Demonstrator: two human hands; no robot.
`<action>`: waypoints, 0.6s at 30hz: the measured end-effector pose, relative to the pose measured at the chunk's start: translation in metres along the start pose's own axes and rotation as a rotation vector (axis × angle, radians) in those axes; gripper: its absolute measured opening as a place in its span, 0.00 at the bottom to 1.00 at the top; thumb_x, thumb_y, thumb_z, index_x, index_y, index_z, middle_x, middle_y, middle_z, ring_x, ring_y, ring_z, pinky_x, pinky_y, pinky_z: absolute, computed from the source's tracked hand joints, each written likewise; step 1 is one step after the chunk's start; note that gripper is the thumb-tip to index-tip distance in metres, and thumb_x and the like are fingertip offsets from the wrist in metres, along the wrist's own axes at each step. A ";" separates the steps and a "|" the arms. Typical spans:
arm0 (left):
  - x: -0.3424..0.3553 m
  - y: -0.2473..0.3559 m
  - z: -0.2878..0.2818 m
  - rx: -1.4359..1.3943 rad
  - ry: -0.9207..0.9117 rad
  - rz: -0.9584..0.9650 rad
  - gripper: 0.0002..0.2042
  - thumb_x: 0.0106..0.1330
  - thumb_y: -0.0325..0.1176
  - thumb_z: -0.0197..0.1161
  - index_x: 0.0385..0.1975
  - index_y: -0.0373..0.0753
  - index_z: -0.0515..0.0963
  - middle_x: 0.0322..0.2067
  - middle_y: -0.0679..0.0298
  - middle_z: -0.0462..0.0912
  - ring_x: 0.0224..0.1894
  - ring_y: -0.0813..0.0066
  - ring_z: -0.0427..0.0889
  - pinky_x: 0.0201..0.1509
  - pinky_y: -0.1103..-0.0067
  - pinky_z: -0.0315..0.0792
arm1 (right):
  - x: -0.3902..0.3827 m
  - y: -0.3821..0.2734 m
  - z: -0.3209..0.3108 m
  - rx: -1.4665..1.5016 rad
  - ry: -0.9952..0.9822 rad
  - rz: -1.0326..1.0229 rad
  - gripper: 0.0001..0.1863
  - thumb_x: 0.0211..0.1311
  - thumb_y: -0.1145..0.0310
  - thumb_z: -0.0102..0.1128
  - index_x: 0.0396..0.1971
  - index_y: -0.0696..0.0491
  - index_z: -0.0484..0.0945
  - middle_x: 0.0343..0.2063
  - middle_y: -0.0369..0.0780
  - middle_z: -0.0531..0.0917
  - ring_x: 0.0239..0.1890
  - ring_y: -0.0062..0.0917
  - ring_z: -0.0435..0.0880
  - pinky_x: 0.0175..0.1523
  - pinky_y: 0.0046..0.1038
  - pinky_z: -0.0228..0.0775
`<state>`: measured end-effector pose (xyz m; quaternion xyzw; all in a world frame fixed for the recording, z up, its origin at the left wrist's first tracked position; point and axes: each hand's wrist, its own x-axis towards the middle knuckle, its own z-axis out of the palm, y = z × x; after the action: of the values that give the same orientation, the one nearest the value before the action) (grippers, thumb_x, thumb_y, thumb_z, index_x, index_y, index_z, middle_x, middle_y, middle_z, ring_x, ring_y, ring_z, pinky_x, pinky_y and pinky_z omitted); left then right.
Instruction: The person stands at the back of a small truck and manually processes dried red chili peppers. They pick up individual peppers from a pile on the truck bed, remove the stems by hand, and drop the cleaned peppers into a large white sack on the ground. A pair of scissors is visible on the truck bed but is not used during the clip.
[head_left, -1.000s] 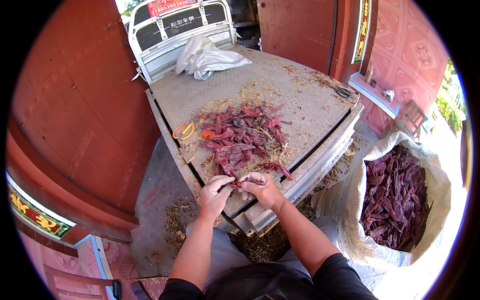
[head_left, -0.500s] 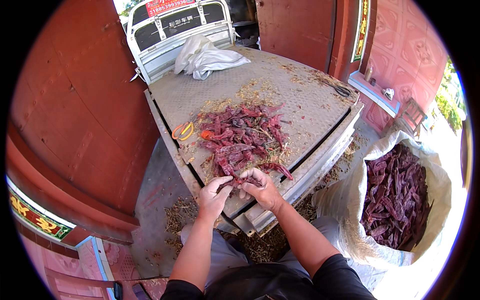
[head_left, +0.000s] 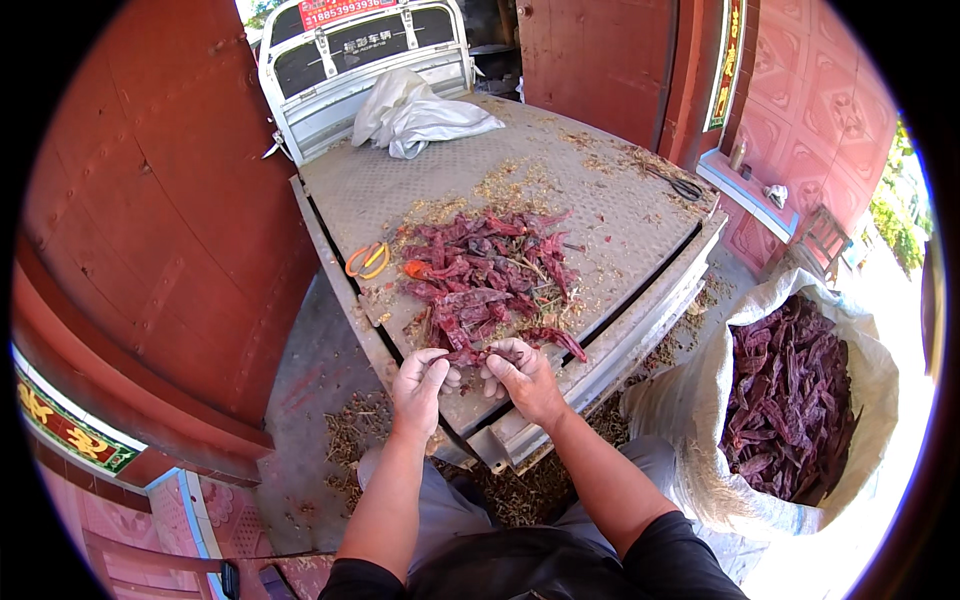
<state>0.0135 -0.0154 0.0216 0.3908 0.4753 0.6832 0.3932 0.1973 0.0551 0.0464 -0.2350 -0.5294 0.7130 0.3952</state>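
My left hand [head_left: 419, 388] and my right hand [head_left: 527, 381] are at the near edge of a metal truck bed [head_left: 620, 250]. Stretched between their pinched fingers is a dried red chili pepper [head_left: 466, 357], partly covered by the fingertips. Just beyond them lies a pile of dried red chili peppers [head_left: 490, 260], wrinkled and dark, with one brighter orange-red piece at its left. A pair of scissors [head_left: 368, 262] with orange-yellow handles rests left of the pile.
On my right stands a white woven sack [head_left: 690, 420] full of dried chilies [head_left: 790, 410]. Farther back are a crumpled white sack [head_left: 425, 120] and dark-handled scissors [head_left: 681, 187]. Stem scraps [head_left: 355, 440] litter the floor; a red metal door [head_left: 160, 200] rises at left.
My hands have moved slightly apart, the left one shifting left and its fingers turning, so more of the chili pepper shows between them. The pile looks the same.
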 end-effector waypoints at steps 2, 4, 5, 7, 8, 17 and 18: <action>0.001 0.000 -0.001 -0.029 0.007 0.012 0.09 0.73 0.32 0.59 0.48 0.36 0.76 0.30 0.65 0.83 0.31 0.79 0.79 0.37 0.81 0.72 | 0.000 0.002 0.001 0.002 0.011 -0.020 0.11 0.73 0.67 0.57 0.49 0.56 0.74 0.29 0.34 0.83 0.26 0.16 0.80 0.32 0.20 0.73; 0.002 0.000 -0.002 -0.058 -0.001 0.027 0.10 0.73 0.32 0.59 0.49 0.36 0.76 0.29 0.65 0.82 0.31 0.79 0.79 0.36 0.81 0.72 | 0.001 0.003 0.001 -0.032 0.014 -0.033 0.11 0.74 0.67 0.55 0.50 0.56 0.74 0.28 0.34 0.83 0.27 0.16 0.80 0.32 0.20 0.73; 0.002 0.000 -0.002 -0.060 -0.002 0.027 0.10 0.73 0.32 0.59 0.49 0.36 0.76 0.29 0.65 0.82 0.31 0.79 0.79 0.36 0.82 0.72 | 0.001 0.003 -0.001 -0.071 0.010 -0.035 0.11 0.74 0.67 0.54 0.51 0.55 0.73 0.28 0.35 0.83 0.28 0.16 0.80 0.33 0.20 0.74; 0.001 0.001 -0.002 -0.064 -0.005 0.027 0.11 0.73 0.32 0.59 0.50 0.36 0.75 0.30 0.65 0.82 0.31 0.79 0.79 0.36 0.82 0.72 | 0.001 0.002 -0.002 -0.102 0.020 -0.041 0.12 0.74 0.68 0.54 0.52 0.55 0.73 0.27 0.35 0.82 0.27 0.15 0.79 0.33 0.20 0.73; 0.001 0.001 -0.001 -0.060 -0.011 0.029 0.11 0.73 0.32 0.59 0.50 0.36 0.75 0.30 0.65 0.82 0.31 0.79 0.79 0.36 0.82 0.72 | 0.001 0.002 0.000 -0.094 0.035 -0.044 0.12 0.74 0.69 0.54 0.53 0.56 0.73 0.27 0.34 0.82 0.27 0.15 0.78 0.33 0.20 0.72; 0.001 0.000 -0.002 -0.048 -0.022 0.019 0.11 0.71 0.30 0.59 0.50 0.36 0.75 0.31 0.65 0.83 0.31 0.79 0.79 0.37 0.82 0.72 | 0.001 0.002 0.000 -0.037 0.049 -0.062 0.08 0.73 0.70 0.53 0.47 0.54 0.74 0.26 0.34 0.81 0.26 0.14 0.78 0.32 0.19 0.70; 0.001 0.001 -0.001 -0.071 -0.013 0.021 0.11 0.71 0.30 0.60 0.50 0.36 0.75 0.31 0.65 0.83 0.31 0.79 0.79 0.36 0.82 0.72 | 0.001 0.001 0.001 -0.040 0.046 -0.055 0.07 0.74 0.70 0.53 0.46 0.54 0.74 0.26 0.34 0.81 0.26 0.14 0.78 0.32 0.19 0.70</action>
<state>0.0121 -0.0156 0.0226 0.3860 0.4442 0.7012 0.4024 0.1957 0.0549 0.0457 -0.2443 -0.5406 0.6856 0.4220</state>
